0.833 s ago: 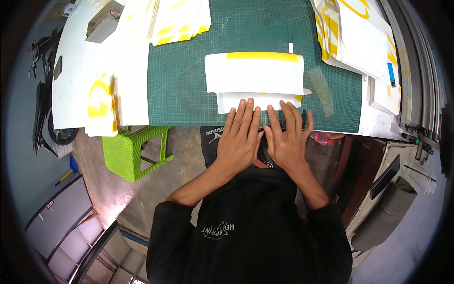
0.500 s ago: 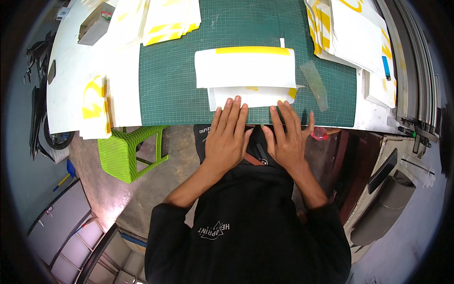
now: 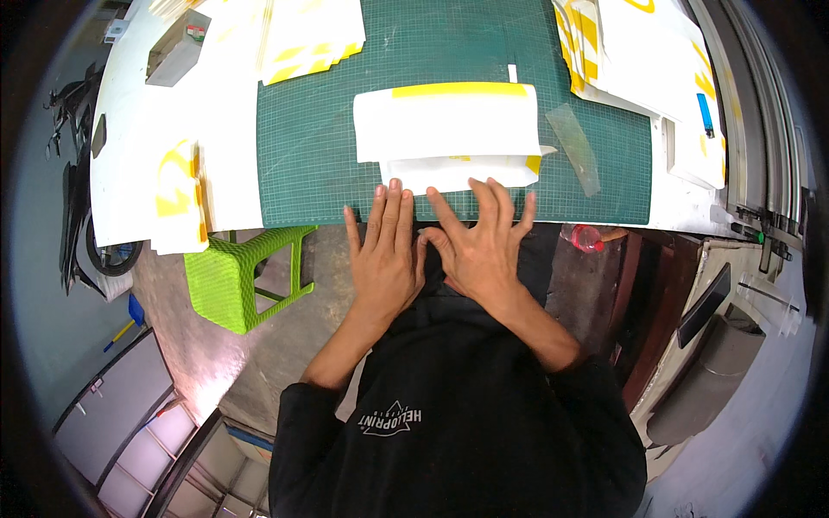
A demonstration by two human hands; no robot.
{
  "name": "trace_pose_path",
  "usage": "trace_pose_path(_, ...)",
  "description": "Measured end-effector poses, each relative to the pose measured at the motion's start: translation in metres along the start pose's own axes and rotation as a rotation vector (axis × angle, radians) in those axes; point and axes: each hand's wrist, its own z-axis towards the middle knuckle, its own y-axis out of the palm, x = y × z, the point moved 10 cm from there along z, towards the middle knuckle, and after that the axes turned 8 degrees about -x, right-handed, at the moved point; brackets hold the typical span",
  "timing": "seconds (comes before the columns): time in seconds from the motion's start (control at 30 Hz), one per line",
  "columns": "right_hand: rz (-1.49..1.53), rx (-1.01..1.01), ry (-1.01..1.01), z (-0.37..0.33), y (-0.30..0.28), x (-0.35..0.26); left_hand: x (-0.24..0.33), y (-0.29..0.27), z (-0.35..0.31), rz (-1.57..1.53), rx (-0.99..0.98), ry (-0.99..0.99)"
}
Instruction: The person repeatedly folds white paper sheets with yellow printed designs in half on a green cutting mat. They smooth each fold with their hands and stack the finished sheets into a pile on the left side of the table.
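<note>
Green cutting mat (image 3: 302, 147) bore the folded white paper (image 3: 446, 125) toward 6 o'clock, long axis 9-to-3, yellow edge (image 3: 462, 88) facing 12. I monitored left hand (image 3: 386, 263), three fingers close together; right hand (image 3: 482, 259), fingers spread; both at the paper's 6-o'clock edge.

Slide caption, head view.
Left hand and right hand at the near edge of folded white paper on a green mat.
</note>
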Motion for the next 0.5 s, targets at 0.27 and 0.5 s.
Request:
trace_pose_path(0.27,-0.112,0.076,0.141,-0.031,-0.03,0.094,0.003,-0.002,0.0,0.052,0.005,-0.039)
trace_pose_path(0.5,-0.079,0.072,0.144,-0.027,-0.033,0.084,0.078,0.01,0.036,-0.085,-0.047,0.078)
